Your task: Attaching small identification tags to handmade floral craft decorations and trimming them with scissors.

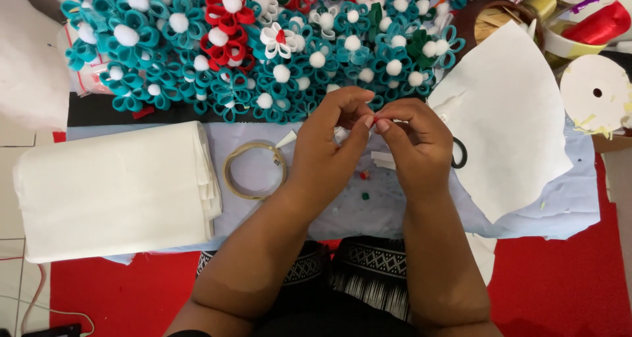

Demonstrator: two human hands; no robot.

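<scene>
A pale blue cloth (395, 212) covers the work surface, seen from above, with red floor (559, 278) showing below it. Across the far edge lies a wide heap of ribbon flowers (263, 54), mostly teal with white pompom centres, a few red and white among them. At the left sits a thick folded stack of white fabric (115, 189). At the right lies a large curved sheet of white paper (507, 113), and beyond it, in the far right corner, are ribbon spools (596, 90), one white and flat, others gold and red.

Near the middle, just left of the hands, a thin round hoop (255, 170) lies flat on the cloth. A small dark ring (459, 154) peeks out just right of the right hand.

The person's two forearms reach in from the bottom edge. The left hand (326, 146) and right hand (418, 146) meet above the cloth, fingers (368, 121) of both pinched closed together on a tiny red piece (376, 119), held between the fingertips just in front of the flowers. Small scraps (363, 176), red and green, dot the cloth below the hands.
</scene>
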